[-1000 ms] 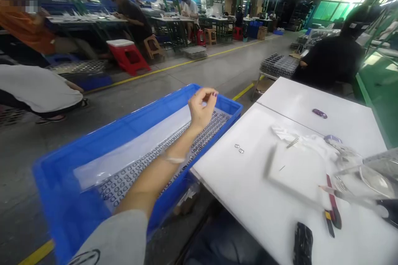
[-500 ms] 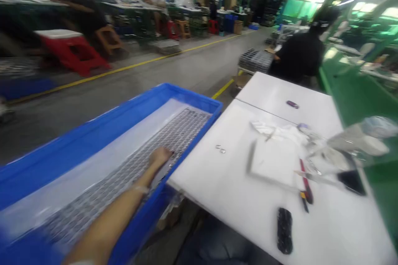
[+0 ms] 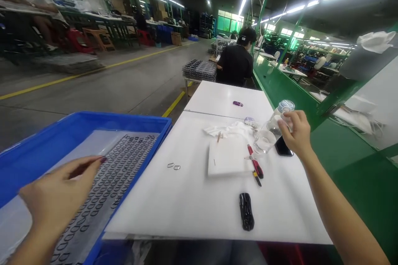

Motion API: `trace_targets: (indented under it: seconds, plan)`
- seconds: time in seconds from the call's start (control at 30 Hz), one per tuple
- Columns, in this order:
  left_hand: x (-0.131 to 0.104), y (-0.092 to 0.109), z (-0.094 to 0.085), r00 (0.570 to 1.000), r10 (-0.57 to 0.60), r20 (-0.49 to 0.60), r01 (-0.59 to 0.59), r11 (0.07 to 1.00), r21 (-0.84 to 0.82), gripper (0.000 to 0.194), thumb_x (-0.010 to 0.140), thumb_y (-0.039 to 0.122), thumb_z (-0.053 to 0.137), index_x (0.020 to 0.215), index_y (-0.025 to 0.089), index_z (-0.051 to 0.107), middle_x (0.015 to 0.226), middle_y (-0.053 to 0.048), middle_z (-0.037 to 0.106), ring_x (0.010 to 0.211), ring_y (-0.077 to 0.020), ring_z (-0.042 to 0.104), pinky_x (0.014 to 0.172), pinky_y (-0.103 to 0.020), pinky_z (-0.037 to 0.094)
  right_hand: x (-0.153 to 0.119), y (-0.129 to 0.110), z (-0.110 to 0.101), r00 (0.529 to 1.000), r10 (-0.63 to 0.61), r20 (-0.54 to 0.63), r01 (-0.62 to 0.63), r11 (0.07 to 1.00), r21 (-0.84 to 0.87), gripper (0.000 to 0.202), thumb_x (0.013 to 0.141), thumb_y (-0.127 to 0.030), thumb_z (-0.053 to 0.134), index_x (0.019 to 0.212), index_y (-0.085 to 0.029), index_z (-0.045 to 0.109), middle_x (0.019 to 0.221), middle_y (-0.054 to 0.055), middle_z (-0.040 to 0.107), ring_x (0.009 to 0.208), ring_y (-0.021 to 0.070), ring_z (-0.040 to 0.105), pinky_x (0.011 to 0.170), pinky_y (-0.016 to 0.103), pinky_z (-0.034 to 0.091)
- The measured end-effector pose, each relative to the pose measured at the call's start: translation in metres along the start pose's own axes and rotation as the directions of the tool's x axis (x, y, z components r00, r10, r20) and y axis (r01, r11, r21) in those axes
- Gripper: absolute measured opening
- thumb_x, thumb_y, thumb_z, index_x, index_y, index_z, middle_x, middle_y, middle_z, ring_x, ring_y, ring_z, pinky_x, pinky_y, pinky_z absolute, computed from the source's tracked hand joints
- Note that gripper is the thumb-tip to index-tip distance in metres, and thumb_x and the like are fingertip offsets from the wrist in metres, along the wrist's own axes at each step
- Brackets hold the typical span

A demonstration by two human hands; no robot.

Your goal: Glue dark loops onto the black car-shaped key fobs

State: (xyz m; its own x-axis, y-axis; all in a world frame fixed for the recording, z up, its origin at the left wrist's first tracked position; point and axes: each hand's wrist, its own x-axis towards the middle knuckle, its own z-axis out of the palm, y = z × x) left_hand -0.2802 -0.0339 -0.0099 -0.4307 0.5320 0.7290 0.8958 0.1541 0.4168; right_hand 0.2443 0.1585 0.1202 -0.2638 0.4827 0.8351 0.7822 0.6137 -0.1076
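My left hand [image 3: 60,192] is over the blue bin [image 3: 137,119], thumb and fingertips pinched together; anything between them is too small to make out. Below it, dark D-shaped rings [image 3: 115,180] lie in rows on a pale sheet [image 3: 93,143]. My right hand [image 3: 297,132] is at the far right of the white table [image 3: 192,207], beside a clear bottle [image 3: 275,123] with a blue-white cap. Its fingers are curled, thumb and forefinger slightly apart. I cannot tell whether they touch the bottle. A clear cup [image 3: 265,140] stands close by.
Two loose rings [image 3: 173,166] lie on the table, with a white pad [image 3: 226,159], crumpled white cloth [image 3: 230,129], a red cutter [image 3: 255,161], a phone [image 3: 283,148] and a black bundle [image 3: 246,212]. Ahead sits a person in black [image 3: 235,64] beside stacked trays [image 3: 199,69].
My view has swung right. My left hand has risen from the rows of rings in the bin. My right hand has come into view beside the bottle.
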Motion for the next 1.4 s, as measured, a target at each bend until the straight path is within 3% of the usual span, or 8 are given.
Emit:
trace_targets:
  seconds: [0.23, 0.47, 0.77, 0.93, 1.03, 1.13, 1.3, 1.4]
  plan:
    - [-0.042, 0.133, -0.010, 0.617, 0.779, 0.111, -0.768, 0.627, -0.133, 0.035, 0.097, 0.000, 0.038, 0.094, 0.012, 0.071, 0.089, -0.007, 0.075, 0.078, -0.0189, 0.071, 0.073, -0.027, 0.056, -0.027, 0.015, 0.020, 0.981, 0.194, -0.016, -0.194, 0.981, 0.004, 0.036, 0.090, -0.045, 0.052, 0.114, -0.018, 0.053, 0.110, 0.016, 0.063, 0.101, 0.0294, 0.063, 0.085, 0.046, 0.053]
    - [-0.076, 0.140, -0.005, 0.447, 0.715, 0.538, -0.689, 0.658, -0.303, 0.048, 0.078, -0.013, 0.036, 0.092, 0.015, 0.072, 0.086, -0.007, 0.072, 0.073, -0.0221, 0.069, 0.063, -0.029, 0.055, -0.055, 0.078, -0.010, 0.382, 0.902, -0.201, -0.565, 0.400, 0.722, 0.032, 0.080, -0.045, 0.066, 0.089, -0.026, 0.042, 0.085, 0.002, 0.058, 0.077, 0.0206, 0.064, 0.070, 0.040, 0.061]
    - [-0.065, 0.157, 0.002, 0.416, 0.335, 0.846, -0.435, 0.890, -0.139, 0.042, 0.085, -0.008, 0.038, 0.085, 0.018, 0.072, 0.091, -0.005, 0.069, 0.090, -0.0236, 0.067, 0.066, -0.031, 0.050, -0.080, 0.063, 0.000, 0.113, 0.968, 0.223, -0.594, -0.114, 0.796, 0.017, 0.075, -0.010, 0.047, 0.088, -0.020, 0.054, 0.083, 0.003, 0.063, 0.072, 0.0171, 0.066, 0.066, 0.036, 0.061]
    - [-0.077, 0.144, 0.008, 0.569, 0.377, 0.731, -0.310, 0.921, -0.235, 0.032, 0.091, 0.007, 0.043, 0.088, 0.020, 0.072, 0.096, -0.005, 0.072, 0.089, -0.0247, 0.069, 0.067, -0.032, 0.052, -0.074, 0.050, -0.001, 0.203, 0.979, 0.010, -0.626, 0.122, 0.770, 0.017, 0.080, -0.024, 0.062, 0.095, -0.019, 0.056, 0.090, 0.003, 0.062, 0.083, 0.0177, 0.063, 0.079, 0.036, 0.058]
    - [-0.093, 0.153, 0.005, 0.738, 0.370, 0.564, -0.153, 0.906, -0.394, 0.025, 0.096, 0.027, 0.050, 0.095, 0.024, 0.074, 0.095, -0.004, 0.074, 0.087, -0.0255, 0.071, 0.077, -0.035, 0.057, -0.063, 0.041, -0.002, 0.617, 0.746, -0.251, -0.598, 0.651, 0.467, 0.038, 0.084, -0.043, 0.065, 0.111, -0.017, 0.057, 0.106, 0.010, 0.065, 0.099, 0.0240, 0.063, 0.095, 0.045, 0.052]
    - [-0.111, 0.187, 0.001, 0.817, 0.204, 0.539, 0.185, 0.793, -0.581, 0.017, 0.091, 0.038, 0.066, 0.098, 0.028, 0.077, 0.096, -0.002, 0.075, 0.086, -0.0228, 0.072, 0.084, -0.030, 0.058, -0.047, 0.027, 0.003, 0.941, 0.321, -0.104, -0.294, 0.931, 0.215, 0.045, 0.087, -0.053, 0.059, 0.115, -0.017, 0.056, 0.116, 0.017, 0.065, 0.110, 0.0303, 0.063, 0.097, 0.051, 0.050]
    - [-0.140, 0.256, 0.011, 0.527, 0.021, 0.850, 0.838, 0.157, -0.523, 0.029, 0.080, 0.049, 0.083, 0.094, 0.023, 0.080, 0.093, -0.008, 0.076, 0.089, -0.0212, 0.072, 0.086, -0.026, 0.059, -0.014, 0.006, 0.007, 0.951, 0.308, -0.026, -0.258, 0.836, 0.484, 0.027, 0.090, -0.047, 0.065, 0.091, -0.022, 0.053, 0.108, 0.014, 0.070, 0.101, 0.0258, 0.067, 0.091, 0.046, 0.053]
    - [-0.146, 0.274, 0.015, 0.431, 0.077, 0.899, 0.889, -0.208, -0.408, 0.032, 0.076, 0.048, 0.088, 0.091, 0.021, 0.080, 0.089, -0.007, 0.075, 0.085, -0.0169, 0.070, 0.084, -0.022, 0.058, -0.015, -0.014, -0.005, 0.908, 0.399, -0.129, -0.249, 0.760, 0.600, 0.027, 0.102, -0.043, 0.045, 0.083, -0.028, 0.036, 0.091, 0.006, 0.066, 0.086, 0.0184, 0.066, 0.085, 0.043, 0.057]
